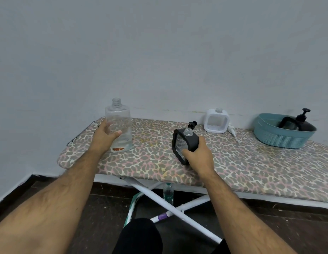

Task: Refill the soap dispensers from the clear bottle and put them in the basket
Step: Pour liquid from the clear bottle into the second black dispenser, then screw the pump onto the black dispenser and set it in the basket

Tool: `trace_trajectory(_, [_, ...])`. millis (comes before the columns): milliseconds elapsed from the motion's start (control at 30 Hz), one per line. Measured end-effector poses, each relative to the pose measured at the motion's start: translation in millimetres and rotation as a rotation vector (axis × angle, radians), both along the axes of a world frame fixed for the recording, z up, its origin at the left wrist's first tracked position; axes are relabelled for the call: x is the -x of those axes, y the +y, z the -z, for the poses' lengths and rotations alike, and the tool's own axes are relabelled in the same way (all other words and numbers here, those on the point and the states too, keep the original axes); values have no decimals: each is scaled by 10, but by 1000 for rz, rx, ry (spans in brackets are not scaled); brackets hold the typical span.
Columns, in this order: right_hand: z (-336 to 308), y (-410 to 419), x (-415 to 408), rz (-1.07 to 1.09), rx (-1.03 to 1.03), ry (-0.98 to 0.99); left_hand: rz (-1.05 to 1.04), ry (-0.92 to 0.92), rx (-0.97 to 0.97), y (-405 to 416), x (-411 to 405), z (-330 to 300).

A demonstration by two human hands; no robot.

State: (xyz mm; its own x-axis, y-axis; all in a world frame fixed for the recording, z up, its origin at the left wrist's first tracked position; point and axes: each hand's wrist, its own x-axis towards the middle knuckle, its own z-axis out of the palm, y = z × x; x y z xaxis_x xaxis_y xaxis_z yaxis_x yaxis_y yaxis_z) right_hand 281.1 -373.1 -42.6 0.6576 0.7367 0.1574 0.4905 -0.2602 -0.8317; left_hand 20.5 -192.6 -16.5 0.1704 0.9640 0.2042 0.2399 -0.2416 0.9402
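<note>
I have my left hand (106, 133) wrapped around the waist of the tall clear plastic bottle (118, 125), which stands upright near the board's left end, close to the far edge; its screw neck is uncapped and only a shallow pool of liquid shows at the bottom, so I judge it light, thin-walled and likely to flex if squeezed hard. My right hand (199, 156) grips the black square-framed soap dispenser with the ribbed clear window (184, 144), tilted toward the left near the middle of the leopard-print ironing board (251, 167), its open neck pointing up and toward the bottle; the rigid frame is the safe place to hold, thumb on the front edge and fingers behind (the clear panel looks slick). Its black pump head (193, 124) lies on the board just behind it. At the far edge stands 1 white square dispenser (216, 121), also uncapped, with its white pump (232, 132) lying beside it to the right. The teal plastic basket (280, 139) sits at the right end against the far edge, already holding 1 black dispenser with its pump fitted (298, 123). With so little liquid left, I expect a steep tilt to pour; I would keep the grip low on the bottle and steady the dispenser firmly against the soft padded cover.
</note>
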Motion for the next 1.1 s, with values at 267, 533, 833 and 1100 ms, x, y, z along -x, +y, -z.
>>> trace_trajectory(267, [-15, -16, 3, -13, -11, 3, -194, 111, -114, -77, 19, 146])
trace_trajectory(533, [-1, 10, -45, -82, -48, 81, -325, -2, -209, -682, -311, 298])
trace_trajectory(833, [-86, 61, -293, -266, 66, 169, 155, -24, -52, -811, -878, 272])
trace_trajectory(1100, [-167, 180, -550, -473, 135, 259, 381, -122, 76, -805, -1176, 247])
